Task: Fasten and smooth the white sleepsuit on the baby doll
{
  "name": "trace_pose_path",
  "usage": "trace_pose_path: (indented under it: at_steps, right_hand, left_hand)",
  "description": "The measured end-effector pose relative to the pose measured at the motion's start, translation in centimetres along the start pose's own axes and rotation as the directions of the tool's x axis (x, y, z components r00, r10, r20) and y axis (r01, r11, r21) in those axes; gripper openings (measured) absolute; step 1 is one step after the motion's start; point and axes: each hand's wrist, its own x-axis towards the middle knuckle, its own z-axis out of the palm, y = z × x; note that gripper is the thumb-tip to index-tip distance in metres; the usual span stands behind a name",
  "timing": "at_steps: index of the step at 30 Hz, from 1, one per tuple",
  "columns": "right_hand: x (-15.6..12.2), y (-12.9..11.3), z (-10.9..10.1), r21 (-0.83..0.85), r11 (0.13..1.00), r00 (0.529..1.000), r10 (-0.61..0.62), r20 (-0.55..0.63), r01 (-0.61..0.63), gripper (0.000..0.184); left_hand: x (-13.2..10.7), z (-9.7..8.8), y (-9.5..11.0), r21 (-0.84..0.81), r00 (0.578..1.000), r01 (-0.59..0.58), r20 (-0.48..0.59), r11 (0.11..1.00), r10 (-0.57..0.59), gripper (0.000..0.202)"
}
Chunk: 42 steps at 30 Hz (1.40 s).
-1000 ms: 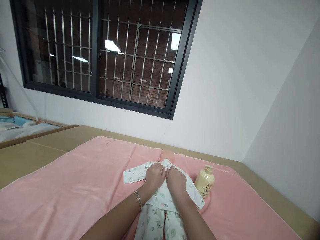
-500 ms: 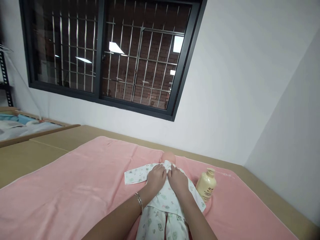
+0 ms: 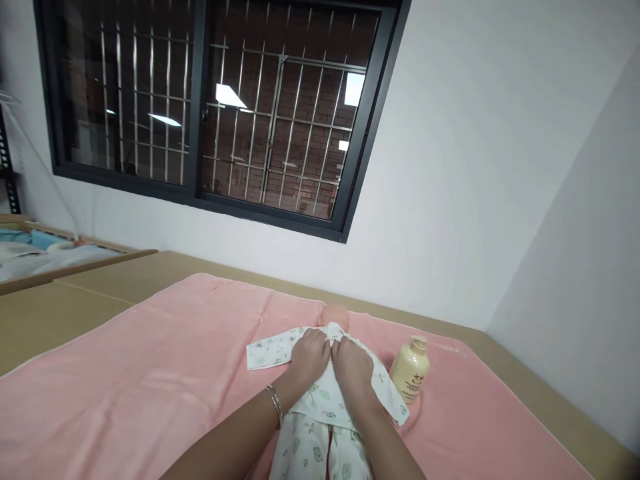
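- Left of a yellow pump bottle, a printed shirt clothes a doll on a pink blanket.
- Also left of the bottle, left hand and right hand touch the shirt's chest, fingers curled inward, any grip hidden.

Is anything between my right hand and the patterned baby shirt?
Nothing visible: your right hand is on the front of the patterned baby shirt. The pale yellow bottle stands to the right, beside one sleeve.

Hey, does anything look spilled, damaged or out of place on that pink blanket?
Nothing looks spilled or damaged. The patterned top has uneven sleeves: one points sideways, the other slants toward the camera. The pink blanket shows mild creases, nothing striking.
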Motion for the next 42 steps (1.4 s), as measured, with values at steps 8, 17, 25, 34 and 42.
trace_pose_path:
  at_steps: [8,17,25,34,42]
  right_hand:
    - [0.8,0.5,0.9,0.069,0.997,0.998,0.034,0.046,-0.037,0.049]
    - [0.4,0.1,0.7,0.026,1.000,1.000,-0.011,-0.014,0.012,0.041]
    - [0.4,0.4,1.7,0.057,0.997,0.998,0.055,-0.041,-0.052,0.044]
    - [0.5,1.2,1.3,0.136,0.989,0.998,-0.060,-0.031,0.064,0.047]
    - [0.3,1.3,1.7,0.181,0.984,1.000,-0.002,-0.016,0.005,0.049]
  left_hand:
    - [0.2,1.0,-0.6,-0.010,0.994,0.107,0.038,0.994,-0.107,0.038]
    - [0.2,0.2,-0.1,0.017,1.000,-0.009,0.016,1.000,0.009,0.026]
    - [0.0,0.9,-0.7,-0.035,0.992,0.118,0.052,0.992,-0.116,0.040]
    - [0.2,1.3,-0.9,-0.113,1.000,0.012,0.005,0.994,-0.012,0.037]
    - [-0.1,2.0,-1.3,-0.066,0.985,0.163,0.072,0.984,-0.159,0.047]
